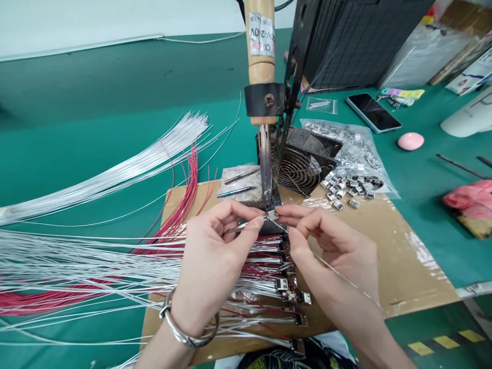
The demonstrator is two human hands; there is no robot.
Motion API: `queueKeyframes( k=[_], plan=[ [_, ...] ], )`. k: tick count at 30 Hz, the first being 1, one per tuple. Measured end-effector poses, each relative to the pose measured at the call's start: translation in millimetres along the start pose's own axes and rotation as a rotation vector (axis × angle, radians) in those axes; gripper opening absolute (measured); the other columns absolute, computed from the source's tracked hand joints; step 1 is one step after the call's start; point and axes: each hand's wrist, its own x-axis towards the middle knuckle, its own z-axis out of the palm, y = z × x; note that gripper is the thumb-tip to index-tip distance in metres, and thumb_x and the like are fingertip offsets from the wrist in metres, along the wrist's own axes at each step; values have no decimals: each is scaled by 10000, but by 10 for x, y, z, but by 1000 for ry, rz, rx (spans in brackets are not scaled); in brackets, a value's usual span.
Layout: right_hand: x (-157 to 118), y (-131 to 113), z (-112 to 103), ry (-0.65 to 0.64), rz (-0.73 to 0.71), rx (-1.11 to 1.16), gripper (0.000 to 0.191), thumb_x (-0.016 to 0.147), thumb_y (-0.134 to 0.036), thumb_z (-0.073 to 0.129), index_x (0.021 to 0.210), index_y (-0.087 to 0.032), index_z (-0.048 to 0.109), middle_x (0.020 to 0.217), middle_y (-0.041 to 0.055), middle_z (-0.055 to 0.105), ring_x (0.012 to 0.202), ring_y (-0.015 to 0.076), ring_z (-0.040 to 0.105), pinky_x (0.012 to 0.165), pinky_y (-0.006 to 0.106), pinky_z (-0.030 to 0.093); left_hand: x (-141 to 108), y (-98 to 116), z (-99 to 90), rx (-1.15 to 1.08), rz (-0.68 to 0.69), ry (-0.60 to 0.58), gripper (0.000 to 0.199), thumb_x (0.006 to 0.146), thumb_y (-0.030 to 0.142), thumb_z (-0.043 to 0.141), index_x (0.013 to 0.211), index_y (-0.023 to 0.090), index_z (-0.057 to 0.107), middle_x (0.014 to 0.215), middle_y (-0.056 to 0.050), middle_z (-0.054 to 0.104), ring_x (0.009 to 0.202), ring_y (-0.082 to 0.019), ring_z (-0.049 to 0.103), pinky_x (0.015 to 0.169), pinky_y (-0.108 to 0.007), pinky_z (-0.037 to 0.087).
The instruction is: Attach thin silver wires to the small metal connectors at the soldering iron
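Note:
Under the tip of an upright soldering iron (pixel 266 164) with a wooden handle is a small metal connector (pixel 272 215). My left hand (pixel 223 246) is closed, its thumb and forefinger pinching at the connector's left side, with a thin tool or wire between the fingers. My right hand (pixel 326 251) is closed too; a white wire (pixel 346 279) runs from the connector past its thumb, and its forefinger is by the connector's right side. Below lie rows of white wires (pixel 265 261) and red wires with small boards at their ends.
A fan (pixel 302 169) stands behind the iron, beside a bag of connectors (pixel 346 143) and a loose pile (pixel 340 189). White wire bundles (pixel 154 148) lie left. A phone (pixel 372 113), pink egg-shaped object (pixel 410 141) and cup (pixel 469 118) are at right. Cardboard (pixel 400 256) covers the front.

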Motion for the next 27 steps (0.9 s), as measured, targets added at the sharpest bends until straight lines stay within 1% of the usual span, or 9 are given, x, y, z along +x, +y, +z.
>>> queueKeyframes(
  k=[7, 15, 22, 27],
  plan=[
    [15, 0, 7, -3, -5, 5, 194, 912, -122, 651, 758, -230, 602, 1170, -1, 752, 1099, 213, 729, 1006, 396, 551, 16, -7, 3, -7, 14, 12, 84, 832, 170, 799, 779, 165, 734, 862, -15, 792, 766, -110, 701, 694, -144, 555],
    [13, -7, 8, 10, -28, 1, 205, 885, -92, 656, 748, -230, 590, 1156, -15, 757, 1097, 210, 728, 980, 379, 554, 10, 6, 7, 15, 35, 21, 81, 822, 159, 802, 776, 166, 737, 823, 1, 787, 753, -93, 696, 684, -117, 542],
    [41, -5, 14, 8, -28, 11, 201, 875, -93, 659, 749, -235, 593, 1157, -17, 757, 1116, 230, 720, 997, 427, 556, 33, 30, -8, -2, 36, 19, 84, 808, 132, 801, 763, 161, 736, 818, 1, 795, 727, -79, 704, 678, -95, 548],
    [47, 4, 17, 14, -39, 17, 195, 879, -99, 664, 754, -235, 602, 1168, -14, 755, 1105, 239, 727, 994, 453, 568, 50, 33, 6, -11, 65, 16, 85, 800, 114, 797, 761, 164, 741, 795, 8, 790, 696, -63, 700, 663, -75, 541]
  ],
)
